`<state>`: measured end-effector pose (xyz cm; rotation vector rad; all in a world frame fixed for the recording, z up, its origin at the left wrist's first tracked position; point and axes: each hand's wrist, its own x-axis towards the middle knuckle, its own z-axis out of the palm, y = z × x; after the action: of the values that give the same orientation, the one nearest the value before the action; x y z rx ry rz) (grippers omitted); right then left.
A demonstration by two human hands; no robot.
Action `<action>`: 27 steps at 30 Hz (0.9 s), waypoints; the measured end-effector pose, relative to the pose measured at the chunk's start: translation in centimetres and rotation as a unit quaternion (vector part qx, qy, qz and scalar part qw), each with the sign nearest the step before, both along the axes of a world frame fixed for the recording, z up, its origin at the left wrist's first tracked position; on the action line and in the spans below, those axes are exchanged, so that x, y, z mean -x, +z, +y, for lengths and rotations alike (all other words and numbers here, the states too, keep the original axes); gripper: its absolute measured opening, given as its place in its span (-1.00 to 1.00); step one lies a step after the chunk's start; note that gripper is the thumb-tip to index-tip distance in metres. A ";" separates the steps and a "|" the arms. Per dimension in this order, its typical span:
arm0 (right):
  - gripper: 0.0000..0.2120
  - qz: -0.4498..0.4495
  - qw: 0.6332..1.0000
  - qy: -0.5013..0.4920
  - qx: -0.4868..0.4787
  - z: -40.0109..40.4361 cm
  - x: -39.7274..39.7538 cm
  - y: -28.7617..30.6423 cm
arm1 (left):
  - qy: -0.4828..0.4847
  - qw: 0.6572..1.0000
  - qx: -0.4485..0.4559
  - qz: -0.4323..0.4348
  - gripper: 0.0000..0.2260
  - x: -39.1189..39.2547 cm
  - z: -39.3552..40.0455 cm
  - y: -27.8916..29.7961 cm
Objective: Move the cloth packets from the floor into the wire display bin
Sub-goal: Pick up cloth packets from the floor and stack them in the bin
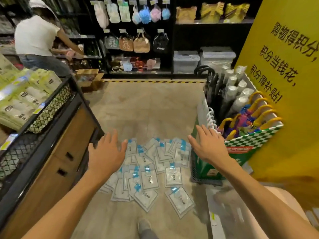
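the packets (151, 171) lie in a loose, overlapping heap on the floor (148, 107), white with blue tops, right in front of the person's shoe (144, 225). none has been lifted yet as far as this view shows.

both hands are stretched out above the heap, palms down and empty. the left hand (105, 152) has its fingers spread wide over the heap's left edge; the right hand (209, 145) is just as wide, over the right edge and close beside the green box (241, 152) of umbrellas. neither plainly touches a packet.

the bin (50, 107) stands to the left, a black wire basket on a wooden base, already holding pale green packs (25, 100).

the step in hand looks like the first gather. it should go best if both hands come down at the heap's two sides and push inward, so the slippery packets stack into one bundle rather than sliding apart. grip from underneath, not by the blue tops, and take a modest bundle. the lift then goes up and left over the wire rim; keep the bundle level so the loose top ones do not spill back. the right hand should mind the umbrella handles near it.

further off, another person (37, 35) works at the dark shelves (172, 49).
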<state>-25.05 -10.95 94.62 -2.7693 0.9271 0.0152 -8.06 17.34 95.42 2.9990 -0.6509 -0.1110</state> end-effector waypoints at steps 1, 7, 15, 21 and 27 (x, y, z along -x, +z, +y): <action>-0.32 -0.005 1.000 -0.002 0.012 -0.4 -0.7 -0.8 | -0.012 1.000 -0.007 -0.012 -0.37 -1.2 -0.5 -1.0; -0.15 0.009 0.999 -0.038 0.028 -2.4 -5.7 -5.8 | -0.060 0.998 -0.022 -0.018 -0.35 -9.9 -3.4 -6.8; -0.11 0.063 0.996 -0.057 0.006 -6.2 -11.1 -17.1 | -0.072 0.994 -0.071 0.030 -0.30 -17.9 -5.6 -19.2; -0.14 0.107 0.993 -0.042 -0.009 -10.5 -13.6 -31.5 | -0.043 0.990 -0.114 0.068 -0.30 -19.9 -7.4 -34.2; -0.19 0.156 0.987 -0.015 -0.025 -13.4 -14.8 -50.7 | -0.050 0.985 -0.129 0.105 -0.32 -19.5 -7.8 -54.5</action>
<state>-10.30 -24.40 43.94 -2.7523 1.0236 0.4721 11.46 9.50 40.95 3.1315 -0.8211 -0.5499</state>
